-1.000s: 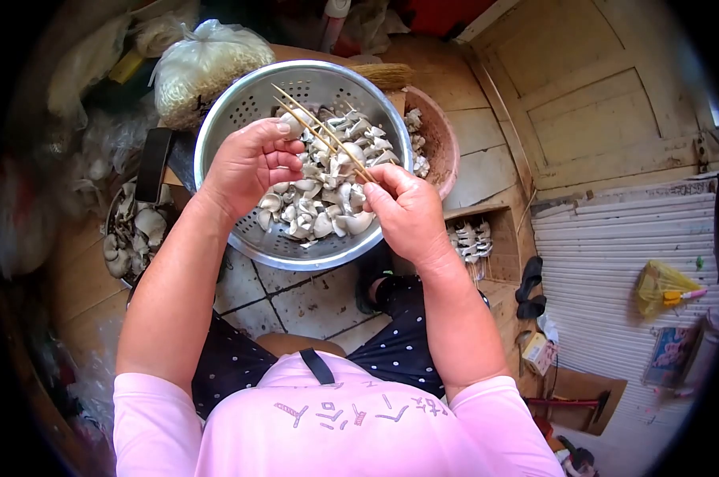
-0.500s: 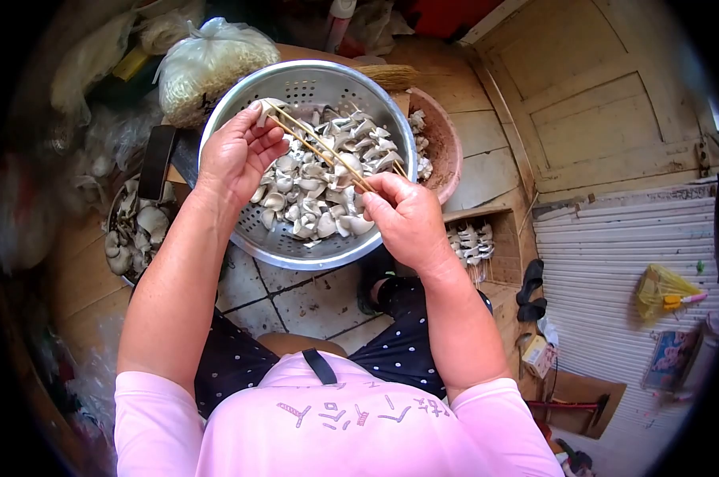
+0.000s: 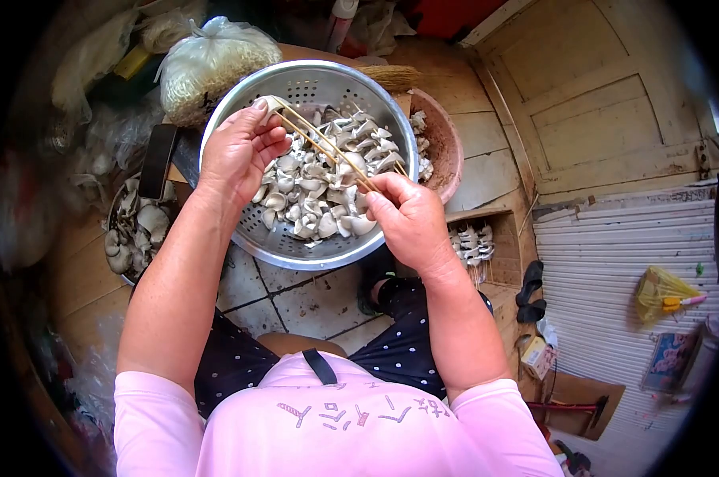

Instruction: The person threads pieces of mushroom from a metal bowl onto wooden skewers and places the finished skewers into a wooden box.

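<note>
My left hand (image 3: 236, 155) pinches a pale mushroom piece (image 3: 274, 107) between thumb and fingers, over the left part of a metal colander (image 3: 300, 261). Two thin bamboo skewers (image 3: 324, 145) run from that piece down to my right hand (image 3: 411, 221), whose thumb and fingers are closed on their lower ends. One skewer tip meets the mushroom piece at my left fingertips. Below the hands, torn grey-white mushrooms (image 3: 308, 195) fill much of the colander, and more skewer ends (image 3: 400, 168) show at its right side.
A pinkish basin (image 3: 448, 147) stands behind the colander's right side. Skewered mushrooms (image 3: 475, 245) lie in a wooden box at right. On the left are a tray of whole mushrooms (image 3: 146, 226), a dark phone-like slab (image 3: 157, 161) and a knotted plastic bag (image 3: 214, 67).
My right hand has shifted slightly right with the skewers. The mushroom piece in my left hand has turned a little and sits at the skewer tip.
</note>
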### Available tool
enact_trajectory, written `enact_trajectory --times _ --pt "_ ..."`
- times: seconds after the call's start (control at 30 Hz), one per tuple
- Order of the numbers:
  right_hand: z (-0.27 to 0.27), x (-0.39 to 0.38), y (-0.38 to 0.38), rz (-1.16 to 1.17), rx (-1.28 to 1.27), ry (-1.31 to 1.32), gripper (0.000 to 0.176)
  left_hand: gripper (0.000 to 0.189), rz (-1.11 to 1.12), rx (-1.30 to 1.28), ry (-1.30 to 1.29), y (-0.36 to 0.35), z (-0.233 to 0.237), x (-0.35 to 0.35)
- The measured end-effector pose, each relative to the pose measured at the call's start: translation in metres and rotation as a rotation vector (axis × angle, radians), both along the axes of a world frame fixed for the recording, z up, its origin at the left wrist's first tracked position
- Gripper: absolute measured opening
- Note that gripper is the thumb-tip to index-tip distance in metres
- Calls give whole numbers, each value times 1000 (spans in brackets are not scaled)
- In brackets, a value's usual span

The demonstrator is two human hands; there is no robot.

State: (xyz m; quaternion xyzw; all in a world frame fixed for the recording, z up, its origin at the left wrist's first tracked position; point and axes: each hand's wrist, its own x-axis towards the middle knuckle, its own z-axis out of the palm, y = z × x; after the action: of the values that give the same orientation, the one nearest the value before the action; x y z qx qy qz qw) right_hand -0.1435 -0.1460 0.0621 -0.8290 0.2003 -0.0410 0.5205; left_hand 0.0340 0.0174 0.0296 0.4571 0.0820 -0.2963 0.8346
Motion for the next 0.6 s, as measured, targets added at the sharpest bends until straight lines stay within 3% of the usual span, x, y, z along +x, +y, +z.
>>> enact_trajectory --times 0.17,0.4,0.53,0.6 --pt "0 -1 -1 -8 25 21 15 19 -67 149 -206 -2 3 -2" --pt "-1 -3 -2 -45 4 -7 17 21 -207 261 -150 -3 12 -10" --pt "-7 -1 2 -32 67 -17 13 23 -429 316 -165 -11 15 -33" --pt "-7 3 4 -39 67 -13 13 22 -471 226 -131 -16 10 -49"
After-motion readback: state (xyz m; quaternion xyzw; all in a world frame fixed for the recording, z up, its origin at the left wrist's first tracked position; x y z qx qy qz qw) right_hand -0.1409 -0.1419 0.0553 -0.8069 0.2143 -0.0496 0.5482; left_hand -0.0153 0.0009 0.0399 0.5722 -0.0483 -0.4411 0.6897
